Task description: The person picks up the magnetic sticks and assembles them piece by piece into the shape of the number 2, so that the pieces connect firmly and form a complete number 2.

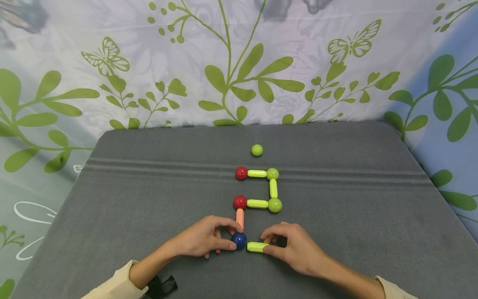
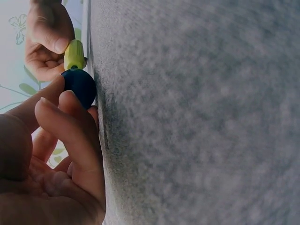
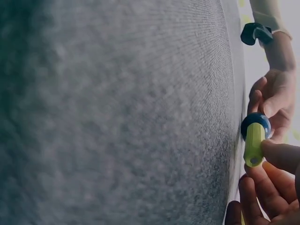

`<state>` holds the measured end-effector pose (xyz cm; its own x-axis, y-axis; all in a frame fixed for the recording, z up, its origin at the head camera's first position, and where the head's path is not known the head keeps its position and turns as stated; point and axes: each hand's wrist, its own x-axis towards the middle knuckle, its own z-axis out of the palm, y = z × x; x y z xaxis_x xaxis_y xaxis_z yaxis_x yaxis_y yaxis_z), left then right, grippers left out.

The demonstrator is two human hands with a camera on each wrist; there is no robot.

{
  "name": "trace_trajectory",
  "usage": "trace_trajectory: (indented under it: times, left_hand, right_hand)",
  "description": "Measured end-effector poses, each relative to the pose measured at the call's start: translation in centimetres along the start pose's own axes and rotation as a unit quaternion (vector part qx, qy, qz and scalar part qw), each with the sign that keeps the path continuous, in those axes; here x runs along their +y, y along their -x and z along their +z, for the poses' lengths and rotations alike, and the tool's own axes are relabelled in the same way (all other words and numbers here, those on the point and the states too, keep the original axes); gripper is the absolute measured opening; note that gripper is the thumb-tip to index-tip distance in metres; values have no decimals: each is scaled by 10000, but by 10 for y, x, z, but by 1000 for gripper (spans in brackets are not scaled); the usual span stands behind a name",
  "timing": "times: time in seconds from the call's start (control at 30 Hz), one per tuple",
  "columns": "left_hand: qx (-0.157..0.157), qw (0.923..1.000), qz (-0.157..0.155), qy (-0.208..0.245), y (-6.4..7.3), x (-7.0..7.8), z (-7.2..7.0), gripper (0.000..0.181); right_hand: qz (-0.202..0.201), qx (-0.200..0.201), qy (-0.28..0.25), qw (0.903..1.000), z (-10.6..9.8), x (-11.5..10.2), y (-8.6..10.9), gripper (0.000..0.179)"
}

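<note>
My left hand pinches a blue ball between thumb and fingers at the near end of the chain. From that ball a salmon-pink rod runs up to a red ball. My right hand pinches a yellow-green rod by its right end. The rod's left end lies right beside the blue ball; a sliver of gap shows in the head view, while in the left wrist view the rod appears to meet the ball.
Farther up the chain are yellow-green rods, green balls and another red ball. A loose green ball sits beyond it on the grey cloth-covered table. Behind hangs a leaf-patterned curtain.
</note>
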<state>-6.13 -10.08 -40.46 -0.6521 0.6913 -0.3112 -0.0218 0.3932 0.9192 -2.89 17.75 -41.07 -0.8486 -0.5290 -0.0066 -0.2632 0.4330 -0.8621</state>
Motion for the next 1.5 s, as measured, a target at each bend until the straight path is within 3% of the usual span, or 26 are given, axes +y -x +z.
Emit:
trace_trajectory:
  times: [0.77,1.5]
  left_hand:
    - [11,10000,-7,-1,0,2,1,27]
    - [36,9999,57,-117,1,1,0,26]
  right_hand:
    - [65,16,150,9999,0,0,-3,7]
    - [42,-227,339,9992,-4,0,-5,16]
